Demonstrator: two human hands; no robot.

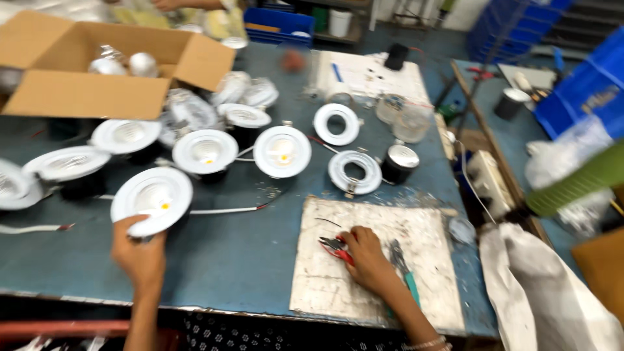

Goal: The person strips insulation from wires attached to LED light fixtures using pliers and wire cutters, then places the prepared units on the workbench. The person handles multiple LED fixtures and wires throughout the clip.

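My left hand (pixel 138 253) grips the near rim of a round white downlight (pixel 152 200) standing on the blue-grey table (pixel 227 260); a white lead with bare tips (pixel 224 210) runs right from it. My right hand (pixel 367 259) rests on a worn white board (pixel 325 279) and closes over red-handled cutters (pixel 334 246), whose jaws point left. Green-handled pliers (pixel 404 266) lie just right of that hand.
Several more white downlights (pixel 281 151) and bare white trim rings (pixel 354 172) cover the table's middle. An open cardboard box (pixel 84 71) sits far left. Clear cups (pixel 411 123), a black housing (pixel 398 162), blue crates (pixel 585 84) and a white sack (pixel 546 292) stand to the right.
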